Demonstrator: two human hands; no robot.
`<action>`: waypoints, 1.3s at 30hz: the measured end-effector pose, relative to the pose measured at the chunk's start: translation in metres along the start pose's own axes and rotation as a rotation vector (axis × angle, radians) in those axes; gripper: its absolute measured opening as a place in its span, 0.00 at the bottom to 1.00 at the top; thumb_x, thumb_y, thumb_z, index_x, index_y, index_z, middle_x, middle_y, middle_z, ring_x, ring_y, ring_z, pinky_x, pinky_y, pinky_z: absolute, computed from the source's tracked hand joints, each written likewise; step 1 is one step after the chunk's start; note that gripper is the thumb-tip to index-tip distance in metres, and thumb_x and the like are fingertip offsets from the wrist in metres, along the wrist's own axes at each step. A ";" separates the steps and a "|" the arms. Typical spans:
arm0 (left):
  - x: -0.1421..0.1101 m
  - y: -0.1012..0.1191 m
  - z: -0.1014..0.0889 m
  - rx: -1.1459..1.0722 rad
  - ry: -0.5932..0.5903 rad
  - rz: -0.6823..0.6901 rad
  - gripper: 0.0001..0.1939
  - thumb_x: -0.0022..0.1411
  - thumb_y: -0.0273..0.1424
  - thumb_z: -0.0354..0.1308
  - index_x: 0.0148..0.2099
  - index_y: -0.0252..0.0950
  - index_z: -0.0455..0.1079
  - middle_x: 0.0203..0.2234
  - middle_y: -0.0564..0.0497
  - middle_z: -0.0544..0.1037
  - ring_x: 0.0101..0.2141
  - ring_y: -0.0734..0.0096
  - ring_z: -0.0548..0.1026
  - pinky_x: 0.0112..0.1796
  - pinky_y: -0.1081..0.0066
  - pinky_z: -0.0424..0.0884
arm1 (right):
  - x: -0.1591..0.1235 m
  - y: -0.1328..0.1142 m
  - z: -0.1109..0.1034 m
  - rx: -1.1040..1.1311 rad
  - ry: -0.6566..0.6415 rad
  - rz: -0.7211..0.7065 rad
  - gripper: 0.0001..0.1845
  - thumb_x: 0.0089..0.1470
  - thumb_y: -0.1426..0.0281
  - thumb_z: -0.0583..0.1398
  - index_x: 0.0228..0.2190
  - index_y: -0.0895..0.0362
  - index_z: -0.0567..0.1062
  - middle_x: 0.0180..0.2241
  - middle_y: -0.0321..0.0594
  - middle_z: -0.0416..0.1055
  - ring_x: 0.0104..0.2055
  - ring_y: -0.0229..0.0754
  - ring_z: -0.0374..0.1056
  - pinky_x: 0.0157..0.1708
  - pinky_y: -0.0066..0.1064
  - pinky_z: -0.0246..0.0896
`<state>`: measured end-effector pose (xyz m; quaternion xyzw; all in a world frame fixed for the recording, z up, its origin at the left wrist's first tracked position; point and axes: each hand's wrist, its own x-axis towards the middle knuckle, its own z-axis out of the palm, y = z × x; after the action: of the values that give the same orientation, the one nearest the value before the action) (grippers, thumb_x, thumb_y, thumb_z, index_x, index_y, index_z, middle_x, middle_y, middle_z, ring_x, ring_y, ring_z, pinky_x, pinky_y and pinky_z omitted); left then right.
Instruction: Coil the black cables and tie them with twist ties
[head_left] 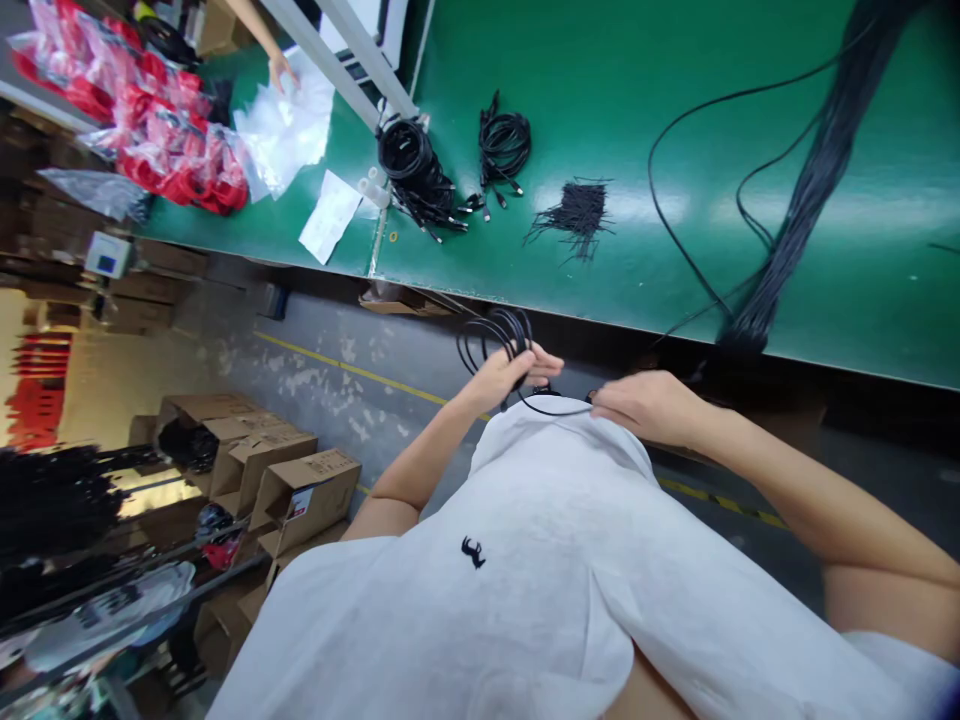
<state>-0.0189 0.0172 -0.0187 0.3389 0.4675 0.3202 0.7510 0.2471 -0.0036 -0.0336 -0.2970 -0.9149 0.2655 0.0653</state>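
Cable (517, 344) in slim black loops is clasped by left hand (514, 372) and pinched by right hand (651, 408).

Production workshop, indicated by the green worktop (585, 70) carrying cable coils (504, 145), open cardboard boxes (319, 490) and yellow floor markings (352, 370).

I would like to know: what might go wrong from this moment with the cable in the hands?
The loops of black cable spread loosely at the left hand, so some might slip if the grip relaxes.
A length runs to the right hand; pulling it hard could perhaps make the coil uneven.
The long cable bundle reaches the edge of the green table, with stray strands looping out, so a passing arm might catch one.
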 end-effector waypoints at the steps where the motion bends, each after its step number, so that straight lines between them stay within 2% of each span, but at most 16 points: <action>1: 0.000 -0.007 0.007 0.059 -0.107 -0.062 0.20 0.58 0.44 0.66 0.39 0.31 0.72 0.32 0.45 0.81 0.33 0.70 0.80 0.37 0.72 0.73 | 0.012 -0.002 -0.009 -0.007 0.026 0.009 0.25 0.68 0.58 0.47 0.31 0.56 0.76 0.29 0.41 0.75 0.30 0.39 0.68 0.28 0.30 0.47; 4: -0.010 -0.013 0.017 0.162 -0.379 -0.254 0.23 0.58 0.47 0.65 0.39 0.30 0.72 0.26 0.44 0.81 0.26 0.70 0.78 0.30 0.71 0.72 | 0.025 0.019 -0.022 0.050 0.056 0.089 0.24 0.67 0.57 0.48 0.31 0.56 0.76 0.31 0.41 0.76 0.32 0.39 0.69 0.28 0.29 0.49; 6: -0.020 -0.006 0.012 0.099 -0.457 -0.312 0.22 0.58 0.46 0.65 0.39 0.29 0.73 0.18 0.49 0.76 0.17 0.75 0.71 0.21 0.74 0.66 | 0.014 0.047 -0.018 0.149 0.088 0.178 0.23 0.65 0.55 0.48 0.32 0.55 0.76 0.32 0.40 0.76 0.34 0.40 0.70 0.31 0.29 0.55; 8: -0.028 0.004 0.002 -0.077 -0.364 -0.248 0.19 0.59 0.43 0.64 0.37 0.29 0.74 0.10 0.58 0.64 0.10 0.82 0.57 0.15 0.78 0.56 | -0.008 0.077 -0.009 0.223 0.164 0.321 0.23 0.64 0.55 0.48 0.32 0.55 0.75 0.33 0.41 0.77 0.35 0.42 0.71 0.36 0.30 0.59; 10: -0.034 0.013 -0.008 -0.272 -0.138 -0.125 0.16 0.65 0.42 0.58 0.41 0.32 0.76 0.08 0.64 0.51 0.08 0.85 0.45 0.12 0.79 0.47 | -0.030 0.100 0.004 0.262 0.254 0.449 0.24 0.63 0.55 0.47 0.31 0.55 0.75 0.34 0.44 0.77 0.37 0.44 0.71 0.39 0.33 0.62; 13: -0.039 0.025 -0.014 -0.425 0.146 -0.001 0.20 0.73 0.41 0.46 0.57 0.39 0.71 0.10 0.65 0.45 0.08 0.84 0.40 0.12 0.78 0.42 | -0.055 0.119 0.027 0.264 0.266 0.520 0.24 0.62 0.54 0.48 0.32 0.55 0.76 0.37 0.48 0.77 0.42 0.48 0.72 0.45 0.38 0.63; 15: -0.041 0.031 -0.012 -0.443 0.215 0.028 0.23 0.74 0.44 0.43 0.63 0.42 0.66 0.11 0.65 0.44 0.08 0.83 0.40 0.12 0.78 0.42 | -0.064 0.122 0.042 0.280 0.233 0.553 0.22 0.61 0.54 0.50 0.35 0.56 0.76 0.40 0.48 0.77 0.44 0.50 0.72 0.46 0.40 0.63; 19: -0.039 0.043 -0.009 -0.435 0.232 0.053 0.23 0.74 0.44 0.41 0.61 0.41 0.68 0.11 0.64 0.50 0.09 0.82 0.48 0.13 0.80 0.48 | -0.070 0.107 0.056 0.294 0.189 0.642 0.22 0.62 0.57 0.52 0.50 0.55 0.73 0.46 0.46 0.76 0.45 0.48 0.73 0.43 0.37 0.65; 21: -0.035 0.044 -0.009 -0.426 0.250 0.062 0.18 0.74 0.39 0.46 0.55 0.39 0.71 0.13 0.62 0.58 0.12 0.84 0.57 0.16 0.82 0.55 | -0.068 0.087 0.052 0.121 0.071 0.667 0.22 0.63 0.60 0.51 0.53 0.57 0.70 0.46 0.49 0.76 0.41 0.49 0.74 0.35 0.35 0.63; 23: -0.027 0.038 -0.008 -0.350 0.245 0.044 0.11 0.70 0.35 0.54 0.48 0.36 0.73 0.19 0.59 0.69 0.18 0.84 0.68 0.22 0.83 0.63 | -0.059 0.059 0.042 -0.100 -0.103 0.644 0.19 0.65 0.63 0.49 0.49 0.59 0.72 0.43 0.52 0.75 0.34 0.49 0.73 0.26 0.33 0.55; 26: -0.011 0.016 -0.001 -0.089 0.100 -0.031 0.10 0.63 0.36 0.63 0.41 0.33 0.72 0.33 0.49 0.80 0.33 0.73 0.79 0.36 0.74 0.73 | -0.035 0.013 0.018 -0.207 -0.295 0.440 0.13 0.64 0.67 0.51 0.39 0.59 0.74 0.35 0.49 0.75 0.30 0.45 0.72 0.21 0.31 0.44; 28: -0.003 0.001 0.007 0.093 -0.029 -0.066 0.13 0.61 0.37 0.64 0.40 0.32 0.72 0.39 0.44 0.81 0.41 0.67 0.79 0.44 0.67 0.73 | -0.013 -0.009 -0.001 -0.148 -0.323 0.250 0.09 0.63 0.67 0.55 0.37 0.58 0.74 0.32 0.45 0.74 0.30 0.42 0.71 0.22 0.31 0.43; 30: 0.000 -0.009 0.014 0.213 -0.196 -0.121 0.14 0.61 0.39 0.64 0.39 0.31 0.72 0.38 0.43 0.81 0.42 0.66 0.79 0.46 0.65 0.71 | 0.006 -0.017 -0.018 -0.131 -0.287 0.129 0.09 0.63 0.67 0.56 0.36 0.57 0.74 0.32 0.43 0.74 0.31 0.40 0.71 0.24 0.30 0.45; 34: -0.003 -0.008 0.017 0.220 -0.502 -0.278 0.20 0.60 0.45 0.64 0.42 0.30 0.73 0.27 0.48 0.77 0.28 0.71 0.75 0.34 0.69 0.70 | 0.022 -0.010 -0.042 -0.179 -0.162 0.064 0.12 0.64 0.65 0.55 0.39 0.58 0.76 0.34 0.46 0.75 0.36 0.44 0.71 0.36 0.33 0.57; 36: -0.005 -0.005 0.014 0.164 -0.530 -0.312 0.22 0.59 0.45 0.65 0.44 0.30 0.74 0.25 0.51 0.74 0.26 0.75 0.71 0.30 0.72 0.67 | 0.019 -0.008 -0.043 -0.203 -0.041 0.081 0.14 0.65 0.67 0.53 0.42 0.58 0.77 0.39 0.49 0.75 0.42 0.48 0.71 0.47 0.41 0.59; 39: -0.005 -0.003 0.012 0.043 -0.494 -0.321 0.21 0.57 0.43 0.67 0.45 0.30 0.74 0.25 0.52 0.72 0.26 0.75 0.71 0.30 0.72 0.67 | 0.013 -0.019 -0.036 -0.239 0.234 0.164 0.21 0.65 0.73 0.49 0.56 0.56 0.71 0.56 0.52 0.69 0.59 0.53 0.63 0.61 0.53 0.48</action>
<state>-0.0096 0.0087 -0.0146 0.3444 0.3247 0.0951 0.8757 0.2367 0.0076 0.0064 -0.4049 -0.8989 0.1230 0.1137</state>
